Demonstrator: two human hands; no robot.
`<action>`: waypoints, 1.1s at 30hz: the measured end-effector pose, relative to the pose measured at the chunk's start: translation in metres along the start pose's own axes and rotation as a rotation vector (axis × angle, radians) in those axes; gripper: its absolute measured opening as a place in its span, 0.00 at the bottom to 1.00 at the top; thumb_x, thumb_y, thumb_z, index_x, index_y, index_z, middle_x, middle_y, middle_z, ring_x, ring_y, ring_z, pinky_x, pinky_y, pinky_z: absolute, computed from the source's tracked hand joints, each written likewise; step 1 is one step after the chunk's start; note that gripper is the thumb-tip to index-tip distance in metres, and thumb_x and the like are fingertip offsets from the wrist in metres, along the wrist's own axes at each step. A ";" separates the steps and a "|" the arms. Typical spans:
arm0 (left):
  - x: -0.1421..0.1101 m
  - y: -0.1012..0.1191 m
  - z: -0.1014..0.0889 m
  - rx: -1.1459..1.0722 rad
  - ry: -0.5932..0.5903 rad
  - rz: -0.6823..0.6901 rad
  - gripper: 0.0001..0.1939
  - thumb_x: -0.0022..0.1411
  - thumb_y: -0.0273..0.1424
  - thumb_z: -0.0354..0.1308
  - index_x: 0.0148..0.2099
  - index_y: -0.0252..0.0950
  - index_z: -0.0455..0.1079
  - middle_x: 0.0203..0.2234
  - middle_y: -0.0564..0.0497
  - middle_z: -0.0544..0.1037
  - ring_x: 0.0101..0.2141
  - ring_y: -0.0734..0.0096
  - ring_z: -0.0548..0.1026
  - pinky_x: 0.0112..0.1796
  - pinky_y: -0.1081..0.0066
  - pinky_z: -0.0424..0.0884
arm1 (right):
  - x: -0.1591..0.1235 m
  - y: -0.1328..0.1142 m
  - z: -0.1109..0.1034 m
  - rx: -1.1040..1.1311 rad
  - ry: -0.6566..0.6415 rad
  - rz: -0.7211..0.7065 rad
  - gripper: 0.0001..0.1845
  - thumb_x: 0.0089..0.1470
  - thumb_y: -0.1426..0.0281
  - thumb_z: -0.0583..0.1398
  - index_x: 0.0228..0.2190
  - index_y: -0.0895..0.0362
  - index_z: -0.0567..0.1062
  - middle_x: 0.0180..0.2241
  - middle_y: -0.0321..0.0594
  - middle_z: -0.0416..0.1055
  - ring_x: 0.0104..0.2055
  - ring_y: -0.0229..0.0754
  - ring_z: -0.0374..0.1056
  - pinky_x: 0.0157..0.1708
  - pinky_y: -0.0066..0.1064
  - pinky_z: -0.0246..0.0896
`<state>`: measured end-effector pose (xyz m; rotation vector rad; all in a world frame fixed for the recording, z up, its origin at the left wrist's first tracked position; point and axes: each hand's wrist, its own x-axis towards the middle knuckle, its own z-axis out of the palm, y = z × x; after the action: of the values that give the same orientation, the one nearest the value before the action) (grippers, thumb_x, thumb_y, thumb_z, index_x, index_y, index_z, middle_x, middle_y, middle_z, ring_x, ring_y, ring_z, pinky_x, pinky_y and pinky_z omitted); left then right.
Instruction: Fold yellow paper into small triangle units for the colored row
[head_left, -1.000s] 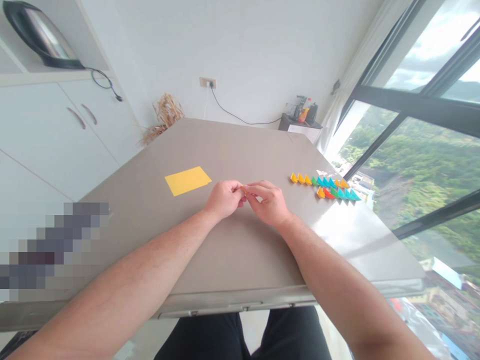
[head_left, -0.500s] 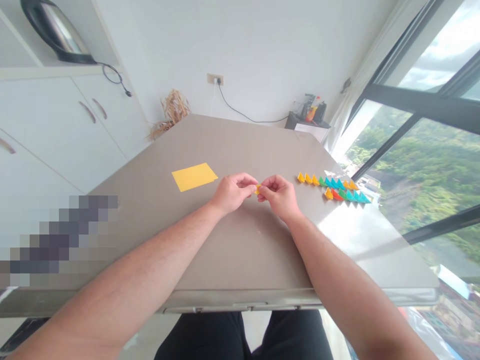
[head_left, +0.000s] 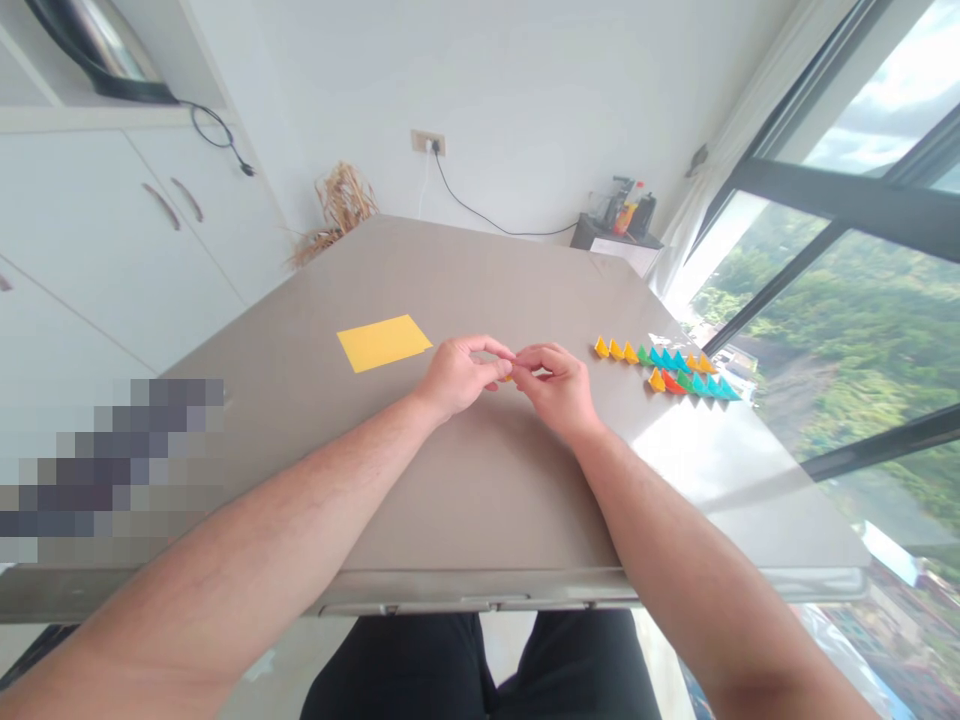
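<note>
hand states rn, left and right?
Left hand: closed, fingers pinching a small yellow piece, mostly hidden.
Right hand: closed, fingers on the same piece.

Table (head_left: 480,500): grey-brown top is brightly lit at right
Yellow paper (head_left: 384,343): is laid flat toward the left
Folded pieces (head_left: 679,362): are lined up in two multicoloured rows

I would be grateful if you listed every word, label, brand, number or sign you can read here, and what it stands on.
No text can be read.
Orange-red bottle at the back: any print is too small and blurred.
Yellow sheet: no lettering shows.
Folded paper shapes: no lettering shows.
</note>
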<state>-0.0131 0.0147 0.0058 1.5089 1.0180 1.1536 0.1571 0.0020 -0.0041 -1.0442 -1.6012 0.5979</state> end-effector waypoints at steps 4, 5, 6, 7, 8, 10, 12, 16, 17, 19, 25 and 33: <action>-0.001 0.001 0.000 0.062 0.014 0.029 0.11 0.55 0.38 0.67 0.36 0.36 0.76 0.32 0.49 0.82 0.32 0.67 0.80 0.30 0.71 0.75 | 0.000 -0.005 0.000 -0.006 -0.015 0.020 0.05 0.50 0.67 0.66 0.25 0.54 0.79 0.31 0.38 0.76 0.33 0.39 0.73 0.33 0.32 0.70; -0.001 0.001 0.000 0.081 0.011 0.036 0.10 0.56 0.38 0.66 0.36 0.36 0.75 0.32 0.49 0.82 0.32 0.67 0.80 0.30 0.71 0.75 | 0.000 -0.006 -0.001 -0.004 -0.017 0.046 0.04 0.49 0.68 0.65 0.25 0.54 0.79 0.30 0.37 0.76 0.32 0.39 0.73 0.33 0.32 0.69; -0.002 0.002 0.000 0.101 0.009 0.042 0.10 0.57 0.38 0.65 0.36 0.37 0.75 0.31 0.49 0.82 0.32 0.67 0.80 0.30 0.72 0.75 | 0.000 -0.006 -0.001 0.003 -0.022 0.075 0.03 0.49 0.68 0.65 0.25 0.54 0.79 0.29 0.36 0.76 0.31 0.39 0.73 0.33 0.31 0.69; -0.002 0.002 0.001 0.122 0.010 0.048 0.10 0.58 0.38 0.65 0.36 0.37 0.74 0.30 0.50 0.82 0.31 0.67 0.80 0.29 0.72 0.75 | 0.000 -0.007 -0.001 0.014 -0.029 0.106 0.03 0.48 0.69 0.65 0.25 0.54 0.79 0.28 0.35 0.76 0.30 0.38 0.72 0.32 0.31 0.68; -0.003 0.002 0.001 0.140 0.014 0.053 0.09 0.58 0.38 0.64 0.36 0.37 0.74 0.29 0.50 0.81 0.30 0.68 0.80 0.29 0.72 0.76 | 0.000 -0.007 -0.001 0.029 -0.035 0.136 0.03 0.48 0.69 0.65 0.26 0.54 0.79 0.26 0.35 0.76 0.29 0.38 0.72 0.31 0.31 0.67; -0.003 0.001 0.003 0.154 0.033 0.064 0.09 0.59 0.37 0.62 0.36 0.37 0.73 0.27 0.51 0.81 0.28 0.68 0.80 0.29 0.71 0.76 | 0.001 -0.009 -0.001 0.061 -0.044 0.189 0.03 0.47 0.69 0.64 0.26 0.55 0.79 0.24 0.34 0.76 0.29 0.38 0.72 0.30 0.30 0.66; -0.002 0.000 0.004 0.134 0.059 0.074 0.08 0.59 0.36 0.62 0.35 0.37 0.73 0.29 0.50 0.81 0.29 0.68 0.80 0.30 0.71 0.78 | 0.002 -0.012 -0.002 0.100 -0.039 0.236 0.03 0.46 0.69 0.64 0.26 0.55 0.79 0.23 0.34 0.76 0.28 0.38 0.73 0.30 0.30 0.66; -0.001 0.000 0.006 0.055 0.119 0.084 0.06 0.58 0.33 0.62 0.32 0.36 0.72 0.33 0.49 0.81 0.32 0.67 0.81 0.33 0.68 0.80 | 0.004 -0.014 -0.002 0.206 -0.002 0.311 0.03 0.45 0.69 0.64 0.26 0.55 0.78 0.24 0.33 0.76 0.28 0.39 0.74 0.33 0.32 0.71; -0.001 0.000 0.006 0.034 0.131 0.084 0.05 0.57 0.32 0.61 0.32 0.35 0.72 0.33 0.49 0.81 0.32 0.67 0.81 0.34 0.67 0.81 | 0.004 -0.013 -0.002 0.237 0.003 0.322 0.03 0.45 0.69 0.64 0.26 0.55 0.77 0.25 0.33 0.76 0.29 0.39 0.75 0.33 0.33 0.72; -0.002 0.001 0.006 -0.001 0.140 0.083 0.05 0.57 0.31 0.61 0.32 0.35 0.71 0.34 0.49 0.82 0.33 0.67 0.82 0.35 0.66 0.81 | 0.005 -0.010 -0.002 0.293 0.009 0.329 0.03 0.45 0.69 0.64 0.27 0.55 0.77 0.28 0.34 0.77 0.31 0.40 0.75 0.35 0.35 0.75; -0.003 0.001 0.005 -0.038 0.147 0.090 0.06 0.59 0.32 0.61 0.33 0.35 0.70 0.36 0.48 0.83 0.32 0.65 0.82 0.38 0.61 0.81 | 0.007 -0.005 -0.005 0.429 0.007 0.387 0.05 0.44 0.70 0.64 0.28 0.55 0.75 0.31 0.35 0.77 0.35 0.42 0.77 0.36 0.36 0.76; -0.003 0.004 0.006 -0.119 0.160 0.112 0.07 0.62 0.34 0.61 0.37 0.36 0.69 0.38 0.47 0.84 0.36 0.64 0.83 0.37 0.63 0.81 | 0.004 -0.011 -0.004 0.393 -0.043 0.362 0.06 0.47 0.70 0.62 0.30 0.54 0.78 0.33 0.36 0.79 0.38 0.43 0.77 0.37 0.36 0.76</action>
<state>-0.0075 0.0099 0.0081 1.4115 0.9624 1.4077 0.1570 0.0000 0.0081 -1.0291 -1.2646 1.1360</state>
